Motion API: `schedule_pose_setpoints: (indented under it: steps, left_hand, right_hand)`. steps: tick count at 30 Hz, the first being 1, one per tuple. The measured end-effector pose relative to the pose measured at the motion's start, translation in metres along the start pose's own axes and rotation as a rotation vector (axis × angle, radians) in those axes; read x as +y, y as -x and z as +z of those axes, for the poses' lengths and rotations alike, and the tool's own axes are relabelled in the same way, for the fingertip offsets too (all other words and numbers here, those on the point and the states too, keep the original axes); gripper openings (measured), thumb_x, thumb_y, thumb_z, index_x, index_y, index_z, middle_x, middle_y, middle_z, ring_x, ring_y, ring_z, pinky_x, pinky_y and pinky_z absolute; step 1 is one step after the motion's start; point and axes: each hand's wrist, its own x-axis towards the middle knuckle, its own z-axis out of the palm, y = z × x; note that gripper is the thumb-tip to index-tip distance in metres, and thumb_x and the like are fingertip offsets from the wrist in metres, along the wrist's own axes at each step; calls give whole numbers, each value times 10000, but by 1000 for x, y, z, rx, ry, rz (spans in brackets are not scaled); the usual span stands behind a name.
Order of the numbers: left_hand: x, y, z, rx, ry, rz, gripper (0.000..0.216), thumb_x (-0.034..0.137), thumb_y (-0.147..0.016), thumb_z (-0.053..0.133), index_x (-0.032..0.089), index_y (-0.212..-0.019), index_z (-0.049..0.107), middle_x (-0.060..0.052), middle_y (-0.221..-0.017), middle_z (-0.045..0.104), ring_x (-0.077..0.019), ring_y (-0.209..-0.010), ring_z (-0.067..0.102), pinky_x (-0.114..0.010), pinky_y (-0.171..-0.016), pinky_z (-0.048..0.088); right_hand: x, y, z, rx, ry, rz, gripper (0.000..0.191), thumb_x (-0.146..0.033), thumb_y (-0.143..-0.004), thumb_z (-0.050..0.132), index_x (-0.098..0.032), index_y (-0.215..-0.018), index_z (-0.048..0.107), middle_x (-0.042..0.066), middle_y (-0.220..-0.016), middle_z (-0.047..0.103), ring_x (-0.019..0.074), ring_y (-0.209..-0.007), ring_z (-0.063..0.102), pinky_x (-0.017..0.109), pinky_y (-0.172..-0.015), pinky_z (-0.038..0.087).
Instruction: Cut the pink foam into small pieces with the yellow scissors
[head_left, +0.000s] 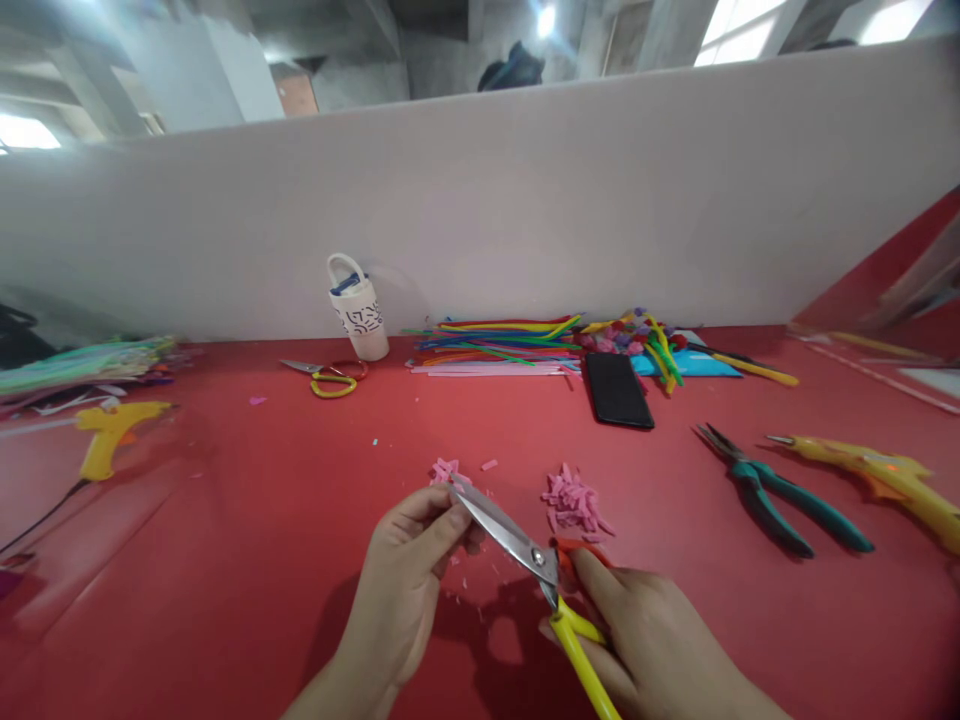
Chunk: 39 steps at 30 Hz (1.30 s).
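Note:
My right hand (637, 625) grips a pair of scissors (514, 540) with one yellow and one red handle. Their blades point up and left, and the tips reach the fingers of my left hand (412, 560). That hand is closed in a pinch at the blade tips; whatever lies between its fingers is too small or hidden to make out. Just beyond the left fingertips sits a small heap of pink cut pieces (444, 470). A larger pile of pink strips (574, 500) lies beyond my right hand. Tiny pink scraps are scattered on the red table (262, 560) beneath the blades.
Green-handled pliers (780, 495) and a yellow glue gun (870, 465) lie to the right. A black phone (619, 390), colourful pipe cleaners (495, 345), a white cup (360, 315) and second scissors (330, 380) line the back. Another yellow glue gun (112, 435) stands left.

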Motion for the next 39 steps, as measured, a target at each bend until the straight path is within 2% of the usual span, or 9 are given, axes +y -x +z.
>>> schedule_pose_setpoints:
  steps: [6, 13, 20, 24, 27, 30, 33, 36, 39]
  left_hand:
    - [1, 1, 0, -12, 17, -2, 70, 141, -701, 566, 142, -658, 622, 6, -614, 563, -72, -569, 495, -186, -570, 385]
    - [4, 1, 1, -36, 37, -7, 74, 131, -704, 561, 136, -677, 629, -1, -626, 565, -72, -572, 494, -184, -570, 393]
    - [3, 0, -1, -24, 35, -17, 65, 128, -707, 560, 138, -695, 623, 7, -631, 565, -64, -572, 497, -174, -573, 396]
    - [1, 0, 1, -24, 43, -84, 41, 135, -707, 560, 139, -681, 592, 5, -634, 575, -64, -559, 505, -172, -562, 395]
    - [-5, 3, 5, -118, 19, -206, 22, 131, -702, 559, 126, -696, 580, -6, -609, 577, -69, -538, 512, -171, -532, 386]
    - [-13, 8, 11, -232, -9, -341, 40, 143, -691, 566, 107, -684, 581, -27, -613, 586, -78, -514, 518, -182, -505, 381]
    - [-19, 13, 15, -314, -38, -463, 57, 146, -664, 583, 90, -659, 587, -40, -615, 586, -90, -504, 528, -203, -515, 391]
    - [-21, 14, 16, -354, -49, -539, 64, 134, -640, 594, 86, -681, 595, -45, -623, 584, -100, -503, 533, -216, -516, 393]
    - [-22, 13, 16, -375, -94, -531, 62, 132, -642, 585, 91, -684, 603, -32, -590, 566, -101, -500, 521, -221, -519, 388]
  right_hand:
    - [1, 1, 0, -17, 7, -7, 191, -388, -784, 391, -222, -706, 339, -8, -528, 547, 156, -428, 497, 242, -412, 225]
    - [0, 0, -1, 24, 6, -26, 170, -360, -771, 418, -223, -710, 337, -18, -516, 533, 147, -418, 477, 235, -410, 224]
    - [3, 1, -2, -15, -71, 66, 180, -325, -736, 458, -225, -652, 334, -27, -494, 481, 129, -412, 412, 228, -412, 216]
    - [-2, -3, -10, -62, -406, 203, 221, -364, -742, 448, -219, -620, 333, -50, -494, 407, 97, -419, 343, 216, -408, 240]
    - [-7, -8, -15, -51, -797, 292, 242, -390, -740, 443, -210, -608, 351, -64, -493, 359, 78, -418, 342, 195, -398, 280]
    - [-9, -11, -14, -87, -1115, 410, 235, -428, -703, 471, -202, -727, 412, -97, -443, 324, 56, -330, 305, 178, -329, 273]
    - [-8, -12, -8, -109, -1237, 442, 264, -424, -698, 496, -194, -810, 429, -97, -422, 395, 51, -301, 340, 165, -316, 301]
    - [-8, -10, -4, -141, -1282, 400, 246, -420, -714, 483, -185, -766, 433, -77, -445, 461, 48, -286, 370, 164, -308, 325]
    - [-9, -8, -5, -145, -1285, 386, 170, -334, -709, 497, -184, -685, 421, -81, -461, 459, 35, -287, 365, 148, -297, 306]
